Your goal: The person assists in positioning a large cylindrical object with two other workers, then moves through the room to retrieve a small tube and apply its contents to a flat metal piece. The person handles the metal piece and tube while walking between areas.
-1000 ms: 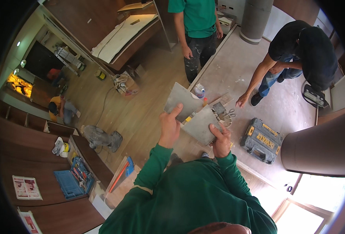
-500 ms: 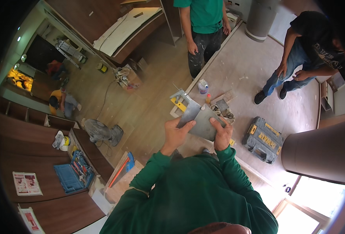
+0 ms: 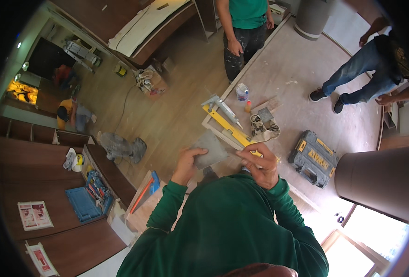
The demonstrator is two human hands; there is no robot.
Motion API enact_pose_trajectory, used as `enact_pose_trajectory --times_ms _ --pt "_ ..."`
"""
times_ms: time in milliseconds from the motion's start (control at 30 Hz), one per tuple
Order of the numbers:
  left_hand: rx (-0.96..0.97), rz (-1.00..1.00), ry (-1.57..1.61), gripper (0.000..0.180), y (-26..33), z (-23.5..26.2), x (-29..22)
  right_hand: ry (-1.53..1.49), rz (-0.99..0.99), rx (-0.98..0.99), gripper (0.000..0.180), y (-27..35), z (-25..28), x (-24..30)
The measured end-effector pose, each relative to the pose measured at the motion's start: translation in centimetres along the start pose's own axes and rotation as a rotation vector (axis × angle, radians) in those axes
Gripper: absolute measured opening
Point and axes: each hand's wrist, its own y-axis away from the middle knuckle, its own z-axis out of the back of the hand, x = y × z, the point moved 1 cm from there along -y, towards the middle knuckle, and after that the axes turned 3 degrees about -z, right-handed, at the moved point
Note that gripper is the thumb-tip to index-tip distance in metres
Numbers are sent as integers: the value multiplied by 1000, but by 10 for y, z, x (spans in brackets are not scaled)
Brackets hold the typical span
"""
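1. While the head view takes in a whole messy room, the action is down the middle: the left hand (image 3: 186, 162) has hold of a thin grey plate (image 3: 210, 151), thumb flat on its top face. Fingers underneath are hidden, so can't say how they sit.

2. Same view, right hand (image 3: 261, 170): fingers bent, thumb and index close together just right of the plate. Honestly can't tell if it's pinching something thin or nothing at all.

3. As for where the plate is, it's up in front of the green-sleeved torso, between the two hands but nearer the left one.

4. Just beyond the hands there's a yellow level (image 3: 236, 132) running diagonally, its near end partly behind the right hand, with a caulking gun (image 3: 226, 111) right beside it. Past those: a red-capped bottle (image 3: 248, 107), a tub (image 3: 242, 93) and a canvas pouch (image 3: 266, 135).

5. Off to the right, a dark grey and yellow tool case (image 3: 314, 159) lies on the pale platform (image 3: 296, 106). Over on the left, a blue and orange handsaw (image 3: 144, 191) and an open blue toolbox (image 3: 85, 208).

6. Two co-workers' legs show up top, plus someone in yellow (image 3: 66, 113) crouched far left.
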Motion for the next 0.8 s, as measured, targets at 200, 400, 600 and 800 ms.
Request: enact_pose_trajectory --times_ms 200,400,600,800 --pt "7 132 466 26 -4 -18 22 61 108 63 59 -13 -42 18" --pt "-78 -3 445 28 6 -5 2 414 110 125 61 -16 -48 -13" --pt "-231 -56 605 29 24 35 10 593 229 506 54 -22 -60 -52" --pt "-273 -259 566 30 41 81 -13 376 -17 547 39 -19 -103 -103"
